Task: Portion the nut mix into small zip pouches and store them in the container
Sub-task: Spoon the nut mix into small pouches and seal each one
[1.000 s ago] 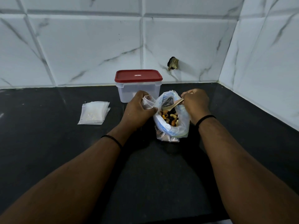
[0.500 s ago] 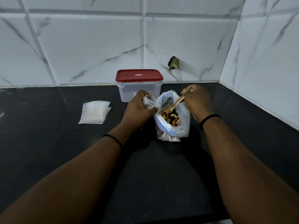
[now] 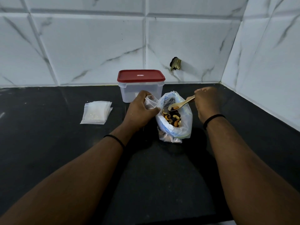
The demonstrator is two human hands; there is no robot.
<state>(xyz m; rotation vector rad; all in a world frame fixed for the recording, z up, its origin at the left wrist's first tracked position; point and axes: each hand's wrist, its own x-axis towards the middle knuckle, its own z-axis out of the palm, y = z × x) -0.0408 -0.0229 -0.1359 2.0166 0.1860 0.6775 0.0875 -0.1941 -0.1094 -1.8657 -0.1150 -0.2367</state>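
You face a corner where a black countertop [image 3: 48, 151] meets two walls. The back wall [image 3: 90, 46] ahead of you is clad in large white tiles with grey marble veining and bevelled joints; the side wall [image 3: 272, 62] on your right carries the same tiles and runs toward you. A small brass-coloured fitting [image 3: 175, 63] juts from the back wall, set in a dark ragged hole. The light is dim and cool, leaving the counter nearly featureless.
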